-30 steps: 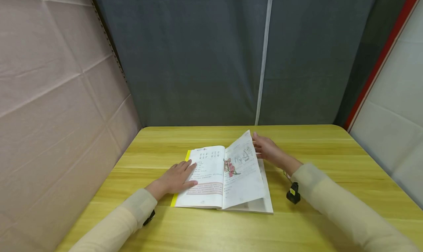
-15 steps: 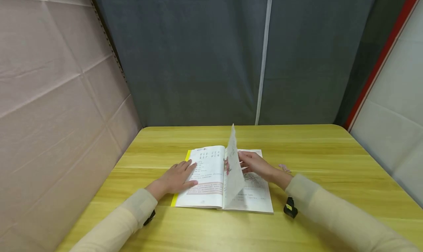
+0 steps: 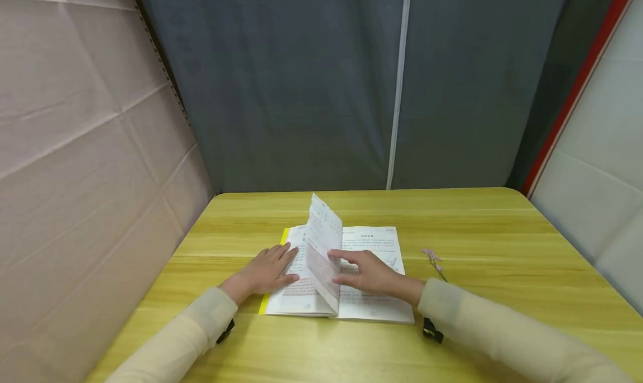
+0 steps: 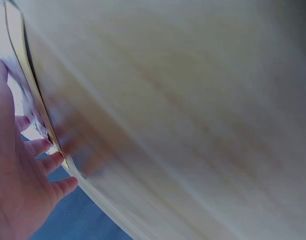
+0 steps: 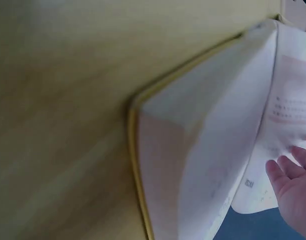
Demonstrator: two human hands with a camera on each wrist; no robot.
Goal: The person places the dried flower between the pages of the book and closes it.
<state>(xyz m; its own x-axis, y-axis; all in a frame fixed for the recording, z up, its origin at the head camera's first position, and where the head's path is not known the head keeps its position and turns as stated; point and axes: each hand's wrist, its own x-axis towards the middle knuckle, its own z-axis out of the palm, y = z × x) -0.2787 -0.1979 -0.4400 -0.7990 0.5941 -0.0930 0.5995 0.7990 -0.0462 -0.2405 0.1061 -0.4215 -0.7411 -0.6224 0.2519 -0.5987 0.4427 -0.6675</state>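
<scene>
An open book with printed white pages and a yellow cover edge lies on the wooden table. One page stands raised, leaning over to the left of the spine. My right hand touches the back of that page with extended fingertips, above the right-hand pages. The right wrist view shows the same hand with its fingers spread against the paper. My left hand rests flat with spread fingers on the book's left page. In the left wrist view, its fingertips lie along the book's edge.
A small pink flower sprig lies on the table right of the book, partly behind the right sleeve. A dark grey curtain hangs behind the table, with pale cloth walls at the sides.
The raised page has swung from the right side over the spine to the left, with my right hand moving left behind it. The flower sprig has come into view. My left hand has stayed put.
</scene>
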